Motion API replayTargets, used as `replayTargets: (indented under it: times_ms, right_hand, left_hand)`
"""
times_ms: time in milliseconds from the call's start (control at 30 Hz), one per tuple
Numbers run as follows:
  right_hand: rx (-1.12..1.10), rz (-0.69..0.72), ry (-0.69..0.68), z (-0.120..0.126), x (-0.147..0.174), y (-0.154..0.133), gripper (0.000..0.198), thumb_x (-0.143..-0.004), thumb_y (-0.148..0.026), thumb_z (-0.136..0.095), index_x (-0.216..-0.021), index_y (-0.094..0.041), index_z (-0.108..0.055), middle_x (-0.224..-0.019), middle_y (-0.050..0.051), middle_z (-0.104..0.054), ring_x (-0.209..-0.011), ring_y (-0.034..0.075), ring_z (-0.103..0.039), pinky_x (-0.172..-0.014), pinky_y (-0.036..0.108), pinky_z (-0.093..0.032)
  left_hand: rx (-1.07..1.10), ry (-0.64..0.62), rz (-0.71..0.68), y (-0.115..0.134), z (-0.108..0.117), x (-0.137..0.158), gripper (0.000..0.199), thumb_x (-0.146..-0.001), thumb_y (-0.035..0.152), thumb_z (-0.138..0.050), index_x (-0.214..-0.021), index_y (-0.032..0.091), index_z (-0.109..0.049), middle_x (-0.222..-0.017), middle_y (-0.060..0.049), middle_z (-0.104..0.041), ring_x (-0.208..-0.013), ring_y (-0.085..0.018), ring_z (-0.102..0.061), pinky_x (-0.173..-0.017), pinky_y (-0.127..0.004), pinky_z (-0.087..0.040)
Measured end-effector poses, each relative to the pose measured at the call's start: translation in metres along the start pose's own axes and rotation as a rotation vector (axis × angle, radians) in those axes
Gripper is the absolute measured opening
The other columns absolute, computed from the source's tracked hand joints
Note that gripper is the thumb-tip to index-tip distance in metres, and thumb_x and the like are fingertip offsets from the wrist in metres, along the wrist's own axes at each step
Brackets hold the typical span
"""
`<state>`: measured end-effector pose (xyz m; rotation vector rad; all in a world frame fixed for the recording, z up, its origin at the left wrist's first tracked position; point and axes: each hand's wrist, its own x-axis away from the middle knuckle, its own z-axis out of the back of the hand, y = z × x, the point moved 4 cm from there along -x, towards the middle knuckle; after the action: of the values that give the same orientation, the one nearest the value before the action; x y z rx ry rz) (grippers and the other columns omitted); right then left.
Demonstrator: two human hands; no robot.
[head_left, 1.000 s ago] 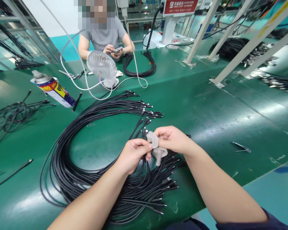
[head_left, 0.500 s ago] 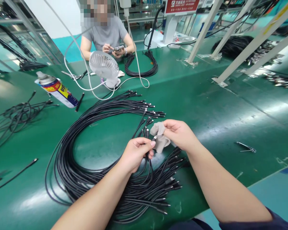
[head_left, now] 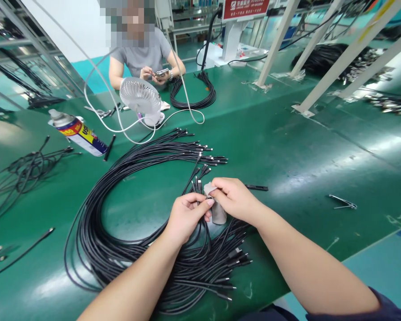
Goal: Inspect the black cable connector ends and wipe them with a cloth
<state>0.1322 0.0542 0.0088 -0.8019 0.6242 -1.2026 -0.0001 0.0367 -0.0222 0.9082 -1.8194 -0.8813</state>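
My left hand is closed, pinching a black cable close to its connector end. Against that end my right hand presses a light grey cloth, its fingers shut on the fabric. The connector itself is mostly hidden between the cloth and the fingertips. Around and under my left hand curves a large bundle of black cables, their metal-tipped plugs fanned out to the right, above and below my hands. Just beyond the hands, a few more connectors point upward.
A spray can stands tilted in view at the left, near a white fan. Tweezers lie at the right, and a black tool behind my right hand. Across the green table sits a person holding a small object.
My right hand has moved left and slightly down, bringing the cloth onto the cable end. The black tool behind it has come into view. The whole view has shifted slightly.
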Motion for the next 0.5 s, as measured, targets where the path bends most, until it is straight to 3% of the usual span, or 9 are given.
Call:
replayTargets:
  times_ms: [133,367,500]
  right_hand:
    - [0.17,0.079,-0.015,0.0022,0.0018,-0.0056,0.024,-0.088,-0.014,-0.046,-0.065,-0.017,-0.043,-0.063,-0.001,-0.048,-0.061,0.011,-0.045,-0.057,0.021,-0.029]
    - [0.496,0.007,-0.04,-0.0042,0.0043,-0.0002,0.015,-0.089,-0.017,-0.041,-0.078,-0.017,-0.051,-0.076,0.005,-0.055,-0.066,0.016,-0.05,-0.058,0.025,-0.03]
    - [0.388,0.034,0.103,0.0032,0.0014,0.0003,0.019,-0.087,-0.019,-0.038,-0.07,-0.018,-0.048,-0.07,0.005,-0.054,-0.064,0.016,-0.05,-0.057,0.025,-0.033]
  left_hand:
    - [0.002,0.003,0.042,-0.0001,-0.0008,0.0002,0.033,-0.059,0.035,-0.084,-0.068,0.011,-0.063,-0.048,0.001,-0.059,-0.04,-0.008,-0.049,-0.044,-0.018,-0.041]
    - [0.0,0.005,0.092,-0.001,-0.0017,-0.0003,0.039,-0.052,0.035,-0.086,-0.068,0.011,-0.06,-0.048,0.001,-0.058,-0.041,-0.008,-0.049,-0.044,-0.018,-0.04]
    - [0.022,-0.016,0.096,-0.0031,-0.002,-0.0008,0.041,-0.056,0.042,-0.084,-0.068,0.012,-0.059,-0.048,0.0,-0.059,-0.041,-0.008,-0.049,-0.045,-0.018,-0.04]
